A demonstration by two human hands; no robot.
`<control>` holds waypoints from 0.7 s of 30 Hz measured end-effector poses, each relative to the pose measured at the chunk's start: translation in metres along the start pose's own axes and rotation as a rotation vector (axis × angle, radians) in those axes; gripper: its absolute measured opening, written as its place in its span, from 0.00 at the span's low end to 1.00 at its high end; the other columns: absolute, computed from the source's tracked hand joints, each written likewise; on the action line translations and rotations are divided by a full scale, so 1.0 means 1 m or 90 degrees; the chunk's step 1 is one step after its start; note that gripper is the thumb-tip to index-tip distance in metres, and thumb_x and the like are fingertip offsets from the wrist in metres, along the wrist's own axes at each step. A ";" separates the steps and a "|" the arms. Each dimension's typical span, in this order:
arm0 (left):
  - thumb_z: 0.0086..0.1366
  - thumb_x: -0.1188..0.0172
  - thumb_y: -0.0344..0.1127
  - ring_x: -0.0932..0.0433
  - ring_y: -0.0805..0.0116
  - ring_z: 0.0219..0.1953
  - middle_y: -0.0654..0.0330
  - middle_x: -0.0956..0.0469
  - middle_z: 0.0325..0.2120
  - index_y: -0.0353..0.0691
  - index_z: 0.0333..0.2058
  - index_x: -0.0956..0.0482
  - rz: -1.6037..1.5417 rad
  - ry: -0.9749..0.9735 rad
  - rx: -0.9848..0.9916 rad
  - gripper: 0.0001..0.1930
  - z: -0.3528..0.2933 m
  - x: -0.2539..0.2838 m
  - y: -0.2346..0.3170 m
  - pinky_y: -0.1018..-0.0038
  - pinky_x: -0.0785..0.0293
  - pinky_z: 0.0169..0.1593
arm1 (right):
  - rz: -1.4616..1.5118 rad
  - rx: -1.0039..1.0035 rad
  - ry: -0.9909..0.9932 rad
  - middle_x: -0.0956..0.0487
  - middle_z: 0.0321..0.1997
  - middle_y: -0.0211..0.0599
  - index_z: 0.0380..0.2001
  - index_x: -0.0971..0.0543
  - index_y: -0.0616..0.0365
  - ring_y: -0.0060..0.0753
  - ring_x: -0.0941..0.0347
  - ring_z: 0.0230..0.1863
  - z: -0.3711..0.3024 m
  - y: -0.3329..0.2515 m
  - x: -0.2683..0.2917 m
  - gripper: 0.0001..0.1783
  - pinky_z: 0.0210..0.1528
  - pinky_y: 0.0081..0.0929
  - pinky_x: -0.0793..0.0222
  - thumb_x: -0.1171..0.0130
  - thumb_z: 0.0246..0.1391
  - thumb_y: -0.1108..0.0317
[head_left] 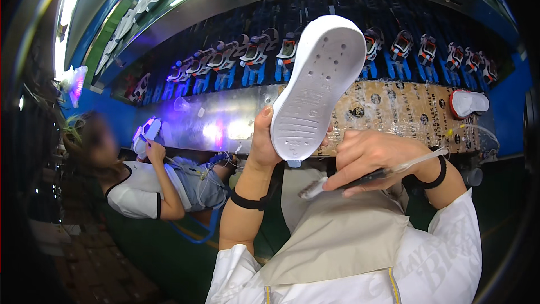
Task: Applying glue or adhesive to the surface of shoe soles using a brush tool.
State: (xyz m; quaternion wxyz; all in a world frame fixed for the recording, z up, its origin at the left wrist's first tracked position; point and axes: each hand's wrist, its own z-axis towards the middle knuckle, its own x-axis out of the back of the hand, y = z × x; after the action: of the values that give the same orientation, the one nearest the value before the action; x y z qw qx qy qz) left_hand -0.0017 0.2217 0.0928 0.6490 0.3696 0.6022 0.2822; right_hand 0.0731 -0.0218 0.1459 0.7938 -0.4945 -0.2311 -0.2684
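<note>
Gripping, in left hand [263,139], a white, elongated moulded shoe sole [318,87] by its lower end: wrapped by thumb along left edge, by fingertips at right edge. Raised in front of bench, wide end up, showing small round holes above, ribbed lines below. Pinching, in right hand [368,157], a black-handled brush [360,180] with pale head and darkened bristle tip; pointed left and downward, held apart from sole, just beside its lower end. Trailing from handle toward wrist: a clear thin tube [423,159]. Wearing black band on each forearm, beige cloth apron [337,239], white shirt.

Farther out, set across a long metal bench [228,128]: brown printed cardboard sheet [394,114] on right part, bearing near its far right end a white, shoe-shaped piece with red edge [471,103]. Lit purple at left part. Lined up behind bench: white-and-grey shoe uppers with orange accents [403,44] on blue supports [398,68]. Seated at left: co-worker [140,191] in white top, grey shorts, holding another white sole [149,131].
</note>
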 end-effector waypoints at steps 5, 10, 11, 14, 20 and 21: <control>0.73 0.63 0.66 0.18 0.50 0.55 0.45 0.22 0.59 0.34 0.68 0.34 0.060 0.032 -0.015 0.42 -0.001 0.000 -0.002 0.56 0.21 0.60 | -0.036 -0.135 0.368 0.17 0.34 0.39 0.50 0.14 0.56 0.39 0.21 0.34 0.006 0.002 -0.010 0.18 0.35 0.33 0.26 0.29 0.55 0.74; 0.72 0.67 0.68 0.17 0.47 0.53 0.43 0.21 0.57 0.37 0.69 0.34 -0.091 -0.007 -0.066 0.43 0.005 0.004 -0.013 0.53 0.20 0.58 | 0.015 -0.070 0.280 0.16 0.40 0.42 0.52 0.14 0.55 0.40 0.18 0.38 0.017 0.011 -0.041 0.19 0.42 0.34 0.23 0.30 0.55 0.75; 0.72 0.69 0.68 0.17 0.46 0.51 0.42 0.21 0.55 0.37 0.68 0.34 -0.135 -0.096 -0.050 0.43 0.009 0.014 -0.014 0.53 0.20 0.57 | 0.095 -0.083 0.203 0.16 0.40 0.42 0.51 0.14 0.55 0.39 0.18 0.39 0.016 0.007 -0.034 0.18 0.42 0.33 0.23 0.29 0.55 0.74; 0.71 0.70 0.70 0.16 0.44 0.47 0.38 0.19 0.50 0.34 0.67 0.33 -0.165 -0.138 -0.029 0.45 0.004 0.015 -0.011 0.50 0.19 0.55 | 0.231 -0.161 0.259 0.15 0.38 0.41 0.50 0.13 0.57 0.38 0.20 0.38 0.012 0.004 -0.030 0.17 0.43 0.34 0.25 0.29 0.56 0.71; 0.72 0.67 0.67 0.14 0.45 0.41 0.33 0.19 0.46 0.29 0.66 0.33 -0.011 -0.079 -0.023 0.44 0.004 0.013 -0.001 0.56 0.15 0.46 | 0.029 -0.095 0.201 0.16 0.35 0.38 0.49 0.13 0.55 0.42 0.22 0.34 0.011 0.008 -0.025 0.17 0.38 0.36 0.28 0.28 0.55 0.70; 0.72 0.67 0.67 0.14 0.45 0.41 0.33 0.19 0.46 0.29 0.66 0.33 -0.013 -0.078 -0.023 0.44 0.002 0.013 0.003 0.56 0.15 0.46 | 0.085 -0.088 0.141 0.15 0.36 0.40 0.48 0.13 0.56 0.41 0.20 0.35 0.012 0.006 -0.020 0.15 0.38 0.35 0.26 0.28 0.56 0.70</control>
State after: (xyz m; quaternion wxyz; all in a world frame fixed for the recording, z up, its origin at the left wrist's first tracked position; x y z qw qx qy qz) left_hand 0.0019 0.2338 0.0875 0.6941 0.3683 0.5599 0.2627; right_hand 0.0608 -0.0051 0.1340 0.7944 -0.5296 -0.0898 -0.2834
